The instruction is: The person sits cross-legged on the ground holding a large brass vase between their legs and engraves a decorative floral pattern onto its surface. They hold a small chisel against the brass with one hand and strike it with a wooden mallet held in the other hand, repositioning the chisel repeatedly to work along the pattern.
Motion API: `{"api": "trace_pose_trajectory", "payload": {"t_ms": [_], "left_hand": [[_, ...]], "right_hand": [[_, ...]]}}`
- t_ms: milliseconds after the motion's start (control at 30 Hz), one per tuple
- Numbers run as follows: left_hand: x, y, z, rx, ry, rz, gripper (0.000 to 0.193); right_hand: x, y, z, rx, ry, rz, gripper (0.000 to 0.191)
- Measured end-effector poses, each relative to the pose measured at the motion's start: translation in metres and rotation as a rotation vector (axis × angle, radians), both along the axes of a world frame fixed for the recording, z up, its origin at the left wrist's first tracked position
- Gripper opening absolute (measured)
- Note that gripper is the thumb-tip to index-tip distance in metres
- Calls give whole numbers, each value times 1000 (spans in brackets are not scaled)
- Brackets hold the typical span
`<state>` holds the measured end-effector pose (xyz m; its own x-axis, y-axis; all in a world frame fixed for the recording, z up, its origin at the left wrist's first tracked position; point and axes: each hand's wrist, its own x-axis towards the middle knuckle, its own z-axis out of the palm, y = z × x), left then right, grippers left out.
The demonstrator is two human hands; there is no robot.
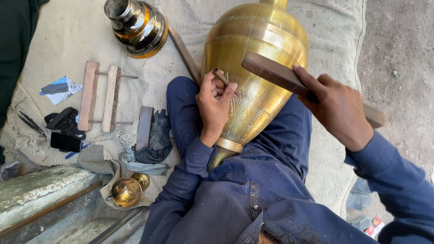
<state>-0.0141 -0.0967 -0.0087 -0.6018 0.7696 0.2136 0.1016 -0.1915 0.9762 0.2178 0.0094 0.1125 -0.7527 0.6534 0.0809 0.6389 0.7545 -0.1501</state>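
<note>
A large brass vase (260,49) lies across my lap, its narrow end toward me, with a leaf pattern engraved on its lower body. My left hand (214,106) holds a thin chisel (222,77) with its tip against the engraved area. My right hand (337,108) grips a dark wooden mallet bar (275,72), raised just right of the chisel's head and above the vase. I sit on a pale woven mat (334,149) in dark blue clothes.
A second polished brass vessel (138,27) stands at the top left. Wooden slats joined by rods (99,95), a wooden stick (185,54), dark cloths (156,135), a phone (65,142) and a small brass lid (126,190) lie to the left. A stone step (40,190) is at bottom left.
</note>
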Motion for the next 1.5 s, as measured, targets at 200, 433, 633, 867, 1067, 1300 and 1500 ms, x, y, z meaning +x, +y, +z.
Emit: {"api": "trace_pose_trajectory", "payload": {"t_ms": [200,433,633,867,1067,1300,1500], "left_hand": [[15,-1,-6,74,-16,84,41],[14,1,-15,46,-31,112,40],[1,9,-24,60,-58,14,47],[-29,19,-19,69,210,-287,47],[-48,32,1,29,379,-529,46],[-59,45,28,1,566,-729,48],[-59,46,36,6,649,-795,41]], "right_hand": [[-41,10,40,143,44,186,67],[-76,5,84,404,-289,304,61],[-69,2,86,511,-354,275,62],[-33,0,71,190,-126,121,63],[6,-14,33,-90,280,28,64],[36,-35,-33,-48,-69,-313,75],[50,-56,-76,-107,740,-224,77]]}}
